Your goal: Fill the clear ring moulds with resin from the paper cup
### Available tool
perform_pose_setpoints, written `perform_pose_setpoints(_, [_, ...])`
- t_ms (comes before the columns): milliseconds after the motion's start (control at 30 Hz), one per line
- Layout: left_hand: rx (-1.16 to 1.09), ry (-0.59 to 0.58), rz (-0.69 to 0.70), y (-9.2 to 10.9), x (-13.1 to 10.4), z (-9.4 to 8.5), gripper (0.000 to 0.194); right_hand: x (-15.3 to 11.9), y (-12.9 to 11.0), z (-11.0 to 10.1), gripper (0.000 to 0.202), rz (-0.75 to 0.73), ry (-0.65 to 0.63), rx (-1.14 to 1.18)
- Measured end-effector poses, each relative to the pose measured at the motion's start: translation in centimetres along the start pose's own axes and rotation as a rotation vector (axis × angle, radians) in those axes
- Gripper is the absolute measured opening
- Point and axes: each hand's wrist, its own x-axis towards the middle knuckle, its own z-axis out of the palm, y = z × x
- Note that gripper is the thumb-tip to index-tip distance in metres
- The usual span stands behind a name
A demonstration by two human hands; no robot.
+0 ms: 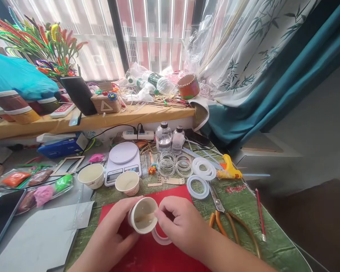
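Observation:
A white paper cup (144, 215) is tilted toward the camera, with a little liquid inside. My left hand (112, 236) wraps round it from the left. My right hand (181, 223) pinches something thin, like a stick, that reaches into the cup; most of it is blurred. Under both hands lies a red sheet (158, 260), and a white ring mold (162, 239) rests on it just below the cup. Two more paper cups, one near the scale (127, 183) and one farther left (91, 176), stand behind my left hand.
A kitchen scale (123, 162), two clear bottles (163, 138), stacked clear rings (167, 164) and ring molds (197, 187) stand behind. Scissors (217, 200), a yellow glue gun (229, 168) and a red pencil (260, 215) lie right. A grey board (39, 238) is left.

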Motion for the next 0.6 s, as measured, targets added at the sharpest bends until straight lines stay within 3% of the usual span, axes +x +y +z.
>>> perform_pose_setpoints(500, [0.026,0.008,0.030,0.29,0.23,-0.03,0.065,0.08,0.10,-0.08,0.037,-0.051,0.034,-0.063])
perform_pose_setpoints(600, [0.024,0.008,0.023,0.15,0.17,0.08,0.060,0.01,0.18,-0.03,0.037,-0.027,-0.011,-0.051])
